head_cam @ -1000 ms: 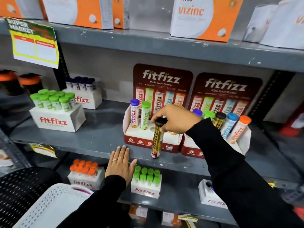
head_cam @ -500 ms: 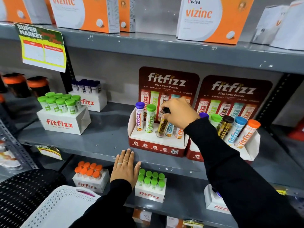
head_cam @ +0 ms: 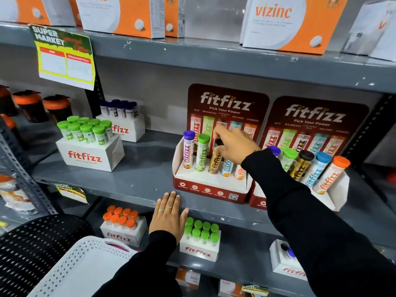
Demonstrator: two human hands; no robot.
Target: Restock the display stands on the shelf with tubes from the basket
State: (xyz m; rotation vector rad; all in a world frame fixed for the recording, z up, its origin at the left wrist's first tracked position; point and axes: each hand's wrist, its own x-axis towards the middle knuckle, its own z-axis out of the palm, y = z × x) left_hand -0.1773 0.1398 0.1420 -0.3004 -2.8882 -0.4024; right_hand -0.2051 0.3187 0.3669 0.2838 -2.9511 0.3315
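Observation:
Two red fitfizz display stands sit side by side on the grey middle shelf [head_cam: 132, 179]. The left stand [head_cam: 211, 187] holds a purple-capped tube [head_cam: 188, 152], a green-capped tube [head_cam: 202, 153], a gold tube [head_cam: 215, 161] with a dark cap, then a blue and an orange tube partly hidden by my hand. My right hand [head_cam: 234, 145] grips the gold tube's cap, the tube standing in its slot. The right stand [head_cam: 334, 196] carries a full row of tubes. My left hand [head_cam: 169, 215] lies flat on the shelf's front edge. The white perforated basket [head_cam: 85, 266] is at the bottom left.
White fitfizz boxes with green-capped tubes [head_cam: 90, 146] and dark-capped tubes [head_cam: 122, 118] stand to the left. The lower shelf has boxes of orange-capped [head_cam: 122, 226] and green-capped tubes [head_cam: 200, 239]. Orange vizinc cartons [head_cam: 285, 20] line the top shelf. A black mesh basket [head_cam: 32, 249] sits at the far left.
My right hand carried the gold tube from in front of the shelf edge up into the left stand's middle slot and still grips its cap. My left hand stayed on the shelf edge.

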